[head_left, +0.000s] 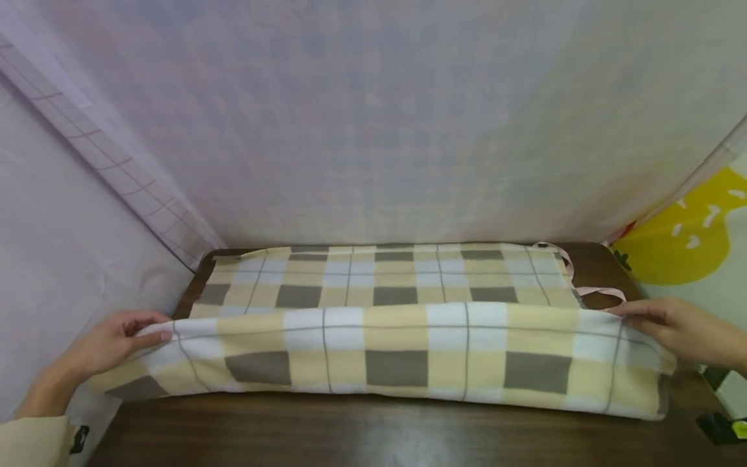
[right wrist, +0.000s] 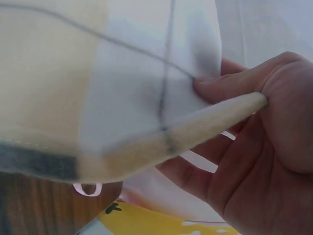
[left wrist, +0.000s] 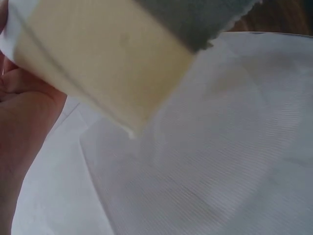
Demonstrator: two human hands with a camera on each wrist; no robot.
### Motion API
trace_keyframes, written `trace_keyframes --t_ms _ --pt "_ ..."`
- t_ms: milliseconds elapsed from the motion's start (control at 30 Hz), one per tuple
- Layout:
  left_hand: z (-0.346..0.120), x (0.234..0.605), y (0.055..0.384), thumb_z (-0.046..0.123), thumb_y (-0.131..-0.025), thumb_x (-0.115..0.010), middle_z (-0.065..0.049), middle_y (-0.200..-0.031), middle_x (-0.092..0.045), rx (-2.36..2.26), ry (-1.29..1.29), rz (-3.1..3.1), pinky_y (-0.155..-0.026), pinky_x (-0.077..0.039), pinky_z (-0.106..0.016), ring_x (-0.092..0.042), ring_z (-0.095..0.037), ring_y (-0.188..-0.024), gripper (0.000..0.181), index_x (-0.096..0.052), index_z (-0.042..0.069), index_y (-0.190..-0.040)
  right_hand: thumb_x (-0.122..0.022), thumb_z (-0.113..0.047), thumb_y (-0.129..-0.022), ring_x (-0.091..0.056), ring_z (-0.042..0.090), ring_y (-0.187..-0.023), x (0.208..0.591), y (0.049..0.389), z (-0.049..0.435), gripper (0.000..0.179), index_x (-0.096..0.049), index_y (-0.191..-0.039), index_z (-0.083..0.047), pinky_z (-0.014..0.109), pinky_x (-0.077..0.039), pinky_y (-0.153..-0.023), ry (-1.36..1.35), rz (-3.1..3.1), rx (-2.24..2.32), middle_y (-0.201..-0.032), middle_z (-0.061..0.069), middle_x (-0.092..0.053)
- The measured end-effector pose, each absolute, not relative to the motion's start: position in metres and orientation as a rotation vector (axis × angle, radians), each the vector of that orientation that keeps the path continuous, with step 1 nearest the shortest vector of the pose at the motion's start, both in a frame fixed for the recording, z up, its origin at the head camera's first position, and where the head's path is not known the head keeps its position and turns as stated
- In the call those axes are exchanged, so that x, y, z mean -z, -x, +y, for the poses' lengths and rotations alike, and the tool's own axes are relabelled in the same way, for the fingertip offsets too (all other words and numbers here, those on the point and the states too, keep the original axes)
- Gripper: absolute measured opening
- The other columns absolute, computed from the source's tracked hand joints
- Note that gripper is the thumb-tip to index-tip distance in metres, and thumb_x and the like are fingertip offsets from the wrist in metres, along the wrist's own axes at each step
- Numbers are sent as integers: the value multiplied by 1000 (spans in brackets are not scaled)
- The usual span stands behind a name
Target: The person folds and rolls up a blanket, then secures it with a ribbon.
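A checked fleece blanket [head_left: 397, 368] in cream, white and grey lies across a dark wooden table, its near part folded up over the far part. My left hand [head_left: 119, 340] pinches the fold at the left end, thumb on top. At the right end my right hand [head_left: 683, 327] grips the same fold. In the right wrist view the thumb presses on the blanket [right wrist: 132, 98] and the other fingers are behind it. A corner of the blanket [left wrist: 112, 58] hangs down beside the left hand in the left wrist view. Pink ribbon ties [head_left: 601, 292] stick out at the far right edge.
The brown table [head_left: 350, 431] shows along the front. A pale curtain [head_left: 373, 130] stands behind it, with a white curtain [head_left: 52, 227] on the left. A cloth with a yellow print [head_left: 683, 240] hangs on the right. A small black object [head_left: 716, 428] is at the lower right.
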State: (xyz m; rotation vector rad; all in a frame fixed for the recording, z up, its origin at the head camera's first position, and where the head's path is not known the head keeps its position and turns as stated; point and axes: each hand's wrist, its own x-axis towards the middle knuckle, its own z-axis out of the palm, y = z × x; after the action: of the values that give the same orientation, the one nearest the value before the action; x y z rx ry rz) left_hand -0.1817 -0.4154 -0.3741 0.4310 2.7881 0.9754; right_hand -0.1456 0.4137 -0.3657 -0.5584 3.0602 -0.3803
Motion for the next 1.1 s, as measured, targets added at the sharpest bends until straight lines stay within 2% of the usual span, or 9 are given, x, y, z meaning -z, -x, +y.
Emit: trace_keyframes --t_ms 200,500,567,667,733,833,967,1033,1100 --pt "-409 365 200 27 -98 -64 -2 -99 -69 -884 -358 2912 -64 -42 -24 -53 -3 -78 23 -70 9 -110 -68 8 -85 -56 -9 -81 361 164 411 23 -73 -107 3 26 -53 -63 554 3147 312 -97 14 -74" --pt "-403 372 221 22 -97 -65 -16 -109 -69 -924 -417 3088 -70 -41 -17 -50 9 -87 24 -71 4 -112 -62 8 -88 -68 27 -87 352 192 403 21 -72 -107 6 46 -57 -71 534 3120 280 -101 21 -72" --pt "-400 372 229 21 -98 -64 -17 -108 -69 -929 -423 3120 -70 -40 -18 -50 6 -85 24 -71 3 -112 -62 7 -89 -67 27 -87 351 197 404 20 -72 -107 6 48 -56 -73 522 3136 253 -100 21 -72" --pt "-394 372 240 23 -98 -63 -12 -88 -66 -916 -433 3165 -66 -38 -23 -47 -3 -74 26 -70 3 -114 -62 8 -88 -63 20 -79 349 204 406 22 -72 -108 6 44 -56 -67 551 3177 243 -101 25 -71" --pt "-390 372 247 23 -99 -63 -5 -70 -55 -924 -434 3190 -60 -36 -26 -43 -6 -63 27 -70 3 -116 -63 10 -86 -57 16 -73 348 210 406 23 -73 -106 5 39 -53 -63 582 3232 222 -98 26 -71" --pt "-385 372 254 20 -99 -62 -5 -65 -54 -980 -438 3214 -53 -34 -29 -34 -8 -52 27 -70 2 -117 -61 10 -86 -45 12 -60 346 219 405 25 -72 -107 6 30 -42 -55 589 3285 236 -93 26 -70" --pt "-381 375 264 17 -98 -63 -18 -86 -70 -1028 -410 3250 -53 -37 -25 -39 -6 -51 24 -72 0 -113 -60 9 -87 -56 25 -58 343 232 403 23 -71 -108 7 43 -50 -59 606 3327 252 -94 30 -70" --pt "-380 376 269 18 -98 -63 -21 -88 -71 -1029 -385 3271 -56 -38 -22 -44 -4 -56 25 -72 -1 -111 -60 9 -88 -63 35 -67 342 238 401 22 -72 -107 7 55 -51 -66 623 3355 242 -98 31 -69" --pt "-379 377 274 18 -97 -64 -23 -94 -72 -1032 -359 3298 -61 -39 -19 -49 -2 -65 25 -73 -2 -109 -59 9 -89 -62 36 -67 342 243 399 22 -72 -106 8 56 -50 -65 614 3379 258 -100 33 -68"
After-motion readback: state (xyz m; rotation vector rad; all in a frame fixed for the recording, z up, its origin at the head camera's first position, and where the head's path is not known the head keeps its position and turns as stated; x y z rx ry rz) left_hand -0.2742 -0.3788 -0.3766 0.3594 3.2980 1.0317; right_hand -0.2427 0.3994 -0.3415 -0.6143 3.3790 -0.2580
